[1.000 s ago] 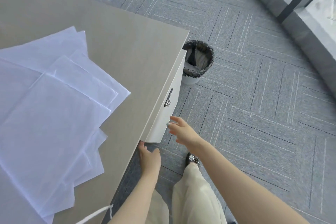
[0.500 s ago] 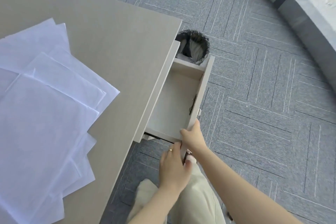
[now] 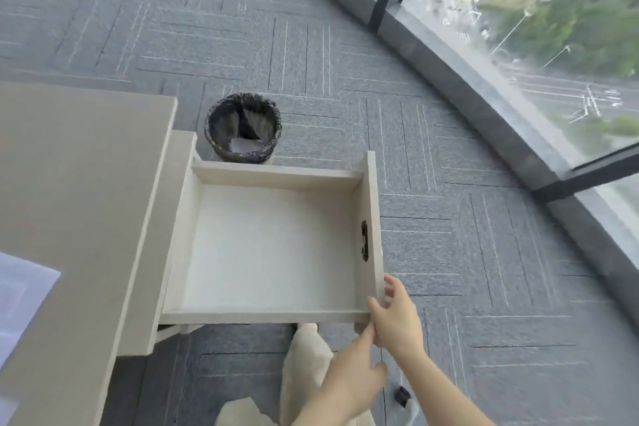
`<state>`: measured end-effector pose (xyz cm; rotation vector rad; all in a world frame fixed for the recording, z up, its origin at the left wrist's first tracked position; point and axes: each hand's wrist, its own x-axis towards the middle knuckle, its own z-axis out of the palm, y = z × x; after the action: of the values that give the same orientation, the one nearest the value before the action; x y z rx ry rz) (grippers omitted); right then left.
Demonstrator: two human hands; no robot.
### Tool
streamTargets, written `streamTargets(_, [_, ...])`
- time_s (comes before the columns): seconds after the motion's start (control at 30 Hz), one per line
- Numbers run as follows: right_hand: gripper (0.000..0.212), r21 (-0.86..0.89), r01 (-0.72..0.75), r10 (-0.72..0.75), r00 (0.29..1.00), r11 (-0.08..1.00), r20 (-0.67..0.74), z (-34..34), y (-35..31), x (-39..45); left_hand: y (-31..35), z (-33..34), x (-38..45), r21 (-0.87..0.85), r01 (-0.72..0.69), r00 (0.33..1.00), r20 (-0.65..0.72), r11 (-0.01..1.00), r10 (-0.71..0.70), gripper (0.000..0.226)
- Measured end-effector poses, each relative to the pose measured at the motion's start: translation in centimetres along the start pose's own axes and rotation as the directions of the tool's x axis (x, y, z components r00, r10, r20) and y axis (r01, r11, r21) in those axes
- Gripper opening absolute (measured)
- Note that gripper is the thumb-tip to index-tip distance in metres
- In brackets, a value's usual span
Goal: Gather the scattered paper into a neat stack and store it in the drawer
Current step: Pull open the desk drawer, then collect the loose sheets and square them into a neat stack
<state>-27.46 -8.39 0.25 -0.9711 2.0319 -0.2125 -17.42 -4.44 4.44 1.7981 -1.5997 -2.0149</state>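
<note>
The drawer [image 3: 276,174] stands pulled far out from the beige desk [image 3: 69,183], and its pale inside is bare. My right hand [image 3: 397,318] grips the near end of the drawer's front panel, thumb inside and fingers outside. Just below it, my left hand [image 3: 352,380] reaches up with straight fingers, its fingertip at the drawer's near corner. Only a corner of the scattered white paper [image 3: 20,297] shows on the desk at the left edge of view.
A round bin [image 3: 243,128] with a black liner stands on the grey carpet just beyond the drawer. A curved glass window wall [image 3: 518,28] runs along the right. My light trouser legs [image 3: 307,356] are below the drawer.
The drawer went from closed to pulled far out. My right hand moved with its front panel, my left hand came from under the desk edge to the drawer's corner. My view swung right, away from the paper.
</note>
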Motion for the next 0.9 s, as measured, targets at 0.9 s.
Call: streamTargets(0.9, [0.073,0.139,0.908,-0.730,0.218,0.394,0.648,26.0,-18.9,-37.5,-27.0,-9.5,-41.6,-0.626,-0.430,-0.113,-0.678,0.651,-0.727,0.040])
